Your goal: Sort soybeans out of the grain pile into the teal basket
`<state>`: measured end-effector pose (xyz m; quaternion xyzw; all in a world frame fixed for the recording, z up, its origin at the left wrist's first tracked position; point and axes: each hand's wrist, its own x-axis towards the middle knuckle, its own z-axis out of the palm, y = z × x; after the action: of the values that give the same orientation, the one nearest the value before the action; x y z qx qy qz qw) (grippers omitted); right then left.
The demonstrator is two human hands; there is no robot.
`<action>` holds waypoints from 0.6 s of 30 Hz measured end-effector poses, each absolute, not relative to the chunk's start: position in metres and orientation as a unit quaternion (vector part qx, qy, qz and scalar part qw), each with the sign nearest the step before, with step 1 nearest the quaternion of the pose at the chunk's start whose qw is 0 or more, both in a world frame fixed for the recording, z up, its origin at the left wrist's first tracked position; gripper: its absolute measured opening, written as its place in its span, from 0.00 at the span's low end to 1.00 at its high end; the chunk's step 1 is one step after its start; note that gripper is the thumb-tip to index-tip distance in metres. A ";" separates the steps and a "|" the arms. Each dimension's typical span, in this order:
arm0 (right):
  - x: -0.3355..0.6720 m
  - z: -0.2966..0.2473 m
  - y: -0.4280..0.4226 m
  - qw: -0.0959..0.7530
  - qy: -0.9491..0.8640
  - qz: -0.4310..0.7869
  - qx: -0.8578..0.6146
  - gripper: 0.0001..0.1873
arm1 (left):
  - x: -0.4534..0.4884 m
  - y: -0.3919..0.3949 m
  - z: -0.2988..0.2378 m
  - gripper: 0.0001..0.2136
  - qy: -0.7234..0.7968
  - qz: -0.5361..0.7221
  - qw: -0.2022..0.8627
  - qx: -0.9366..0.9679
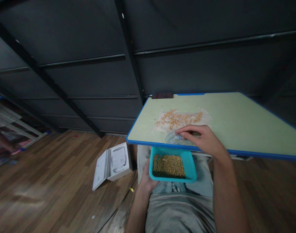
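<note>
At your far left, a white rack [33,129] stands on the wood-patterned floor [53,181], with part of another person's limb [2,140] showing beside it. Further right, nearer you, a white box [123,160] lies open on the floor, its lid folded out to the left, and a black cable [116,208] with a yellow tag [131,189] runs past it. Next comes your left hand [149,179], against the left side of a teal tub [192,166]; its fingers are mostly hidden by the tub, so you cannot tell how tightly they close. The tub sits over your lap, just in front of the near edge of the pale green, blue-edged worktop [237,123], and holds a layer of round, tan beans [172,163]. Above the tub, close to that edge, a clear dish [171,139] rests on the worktop. Just beyond it, orange kernels [176,119] lie scattered over a spread of small white grains [205,116]. Your right hand [203,139] reaches in from the right, thumb and index finger bent with their tips close together over the dish; whether they pinch anything cannot be told. Right of that hand, the worktop stretches on beneath the dark panelled wall [187,68].
</note>
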<state>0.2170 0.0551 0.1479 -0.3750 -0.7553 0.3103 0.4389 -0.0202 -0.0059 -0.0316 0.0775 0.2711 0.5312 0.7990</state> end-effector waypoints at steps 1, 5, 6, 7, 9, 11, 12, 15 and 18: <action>0.217 0.148 0.055 0.438 -0.756 0.310 -0.375 0.09 | -0.020 -0.006 -0.032 0.12 0.271 0.532 0.799 0.078; 0.216 0.146 0.057 0.442 -0.754 0.297 -0.384 0.09 | -0.022 -0.006 -0.036 0.11 0.272 0.532 0.799 0.075; 0.216 0.145 0.058 0.449 -0.751 0.287 -0.390 0.10 | -0.022 -0.007 -0.036 0.11 0.272 0.531 0.799 0.073; 0.216 0.144 0.059 0.457 -0.746 0.275 -0.398 0.10 | -0.022 -0.007 -0.036 0.12 0.272 0.531 0.799 0.071; 0.216 0.142 0.062 0.473 -0.737 0.246 -0.415 0.11 | -0.021 -0.007 -0.034 0.12 0.271 0.533 0.798 0.071; 0.216 0.140 0.064 0.487 -0.728 0.220 -0.430 0.11 | -0.019 -0.007 -0.029 0.11 0.269 0.531 0.800 0.074; 0.216 0.139 0.065 0.494 -0.722 0.210 -0.437 0.11 | -0.018 -0.007 -0.027 0.11 0.271 0.526 0.803 0.077; 0.218 0.136 0.068 0.528 -0.692 0.190 -0.454 0.11 | -0.017 -0.008 -0.024 0.14 0.280 0.523 0.802 0.077; 0.219 0.134 0.071 0.569 -0.649 0.187 -0.469 0.11 | -0.019 -0.008 -0.027 0.16 0.287 0.529 0.795 0.075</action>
<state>0.2187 0.0710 0.1337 -0.4689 -0.6494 0.1872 0.5687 -0.0185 -0.0084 -0.0273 0.0750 0.2873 0.5286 0.7952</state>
